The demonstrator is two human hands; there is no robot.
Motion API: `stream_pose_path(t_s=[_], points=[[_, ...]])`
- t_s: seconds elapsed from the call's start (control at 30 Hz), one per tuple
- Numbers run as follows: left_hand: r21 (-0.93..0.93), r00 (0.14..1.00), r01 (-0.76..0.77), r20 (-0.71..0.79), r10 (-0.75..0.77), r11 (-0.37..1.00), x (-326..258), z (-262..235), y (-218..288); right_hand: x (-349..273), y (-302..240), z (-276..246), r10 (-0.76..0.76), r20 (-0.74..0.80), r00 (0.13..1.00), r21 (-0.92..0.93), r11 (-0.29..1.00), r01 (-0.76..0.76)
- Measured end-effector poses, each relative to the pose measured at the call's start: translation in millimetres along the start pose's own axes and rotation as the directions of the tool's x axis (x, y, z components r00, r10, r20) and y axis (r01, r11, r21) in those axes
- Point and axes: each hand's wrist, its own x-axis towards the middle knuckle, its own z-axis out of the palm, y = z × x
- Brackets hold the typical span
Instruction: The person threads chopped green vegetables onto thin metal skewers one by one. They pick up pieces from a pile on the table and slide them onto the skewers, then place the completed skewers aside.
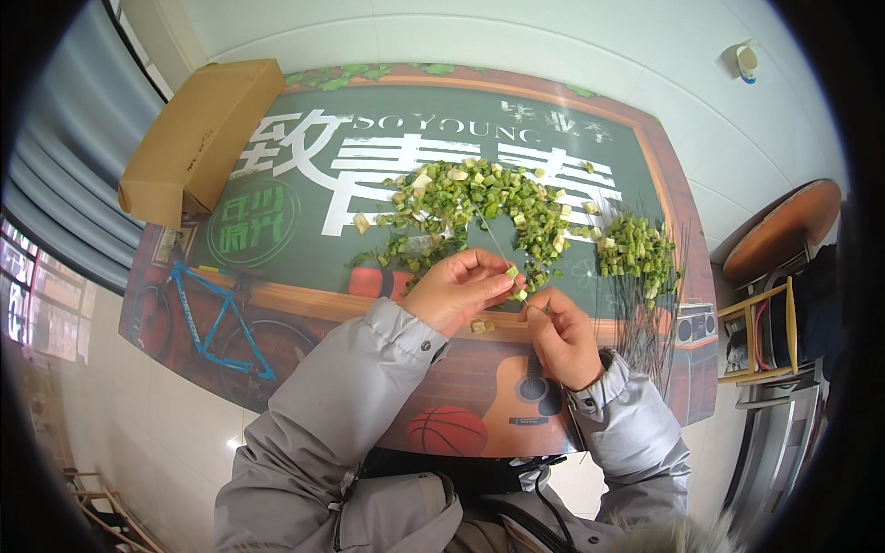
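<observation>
A small, soft green vegetable piece [511, 272] is pinched in the left hand [456, 290] over the table. The right hand [558, 336] fingers are closed on a thin, stiff skewer [498, 244]. The piece looks light and is best held by its sides.

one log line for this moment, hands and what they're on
left hand: pinching small green vegetable piece | right hand: holding thin metal skewer | loose pile of chopped green pieces beyond | skewered bunch at right

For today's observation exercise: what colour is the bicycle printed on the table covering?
Blue. The bicycle shows in the head view, lower left.
</observation>
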Motion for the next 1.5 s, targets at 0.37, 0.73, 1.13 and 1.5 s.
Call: stream_pose_path(t_s=[0.37, 0.73, 1.13, 1.5], points=[[0.198, 1.0, -0.004, -0.005, 0.005, 0.98, -3, 7, 6, -1, 0, -1, -0.015, -0.032, 0.999, 0.002, 1.0, 0.015], [0.989, 0.846, 0.008, 0.074, 0.529, -0.15, 43, -24, 78, 8, 5, -13, 0.028, -0.241, 0.97, 0.096, 0.995, -0.005], [0.849, 0.82, 0.073, 0.247, 0.516, -0.523, 84, -27, 47, 7, 4, -11, -0.011, -0.226, 0.974, 0.148, 0.988, 0.046], [0.94, 0.807, 0.056, 0.156, 0.569, -0.336, 75, -25, 48, 6, 1, -12, -0.011, -0.193, 0.981, 0.107, 0.994, 0.032]])
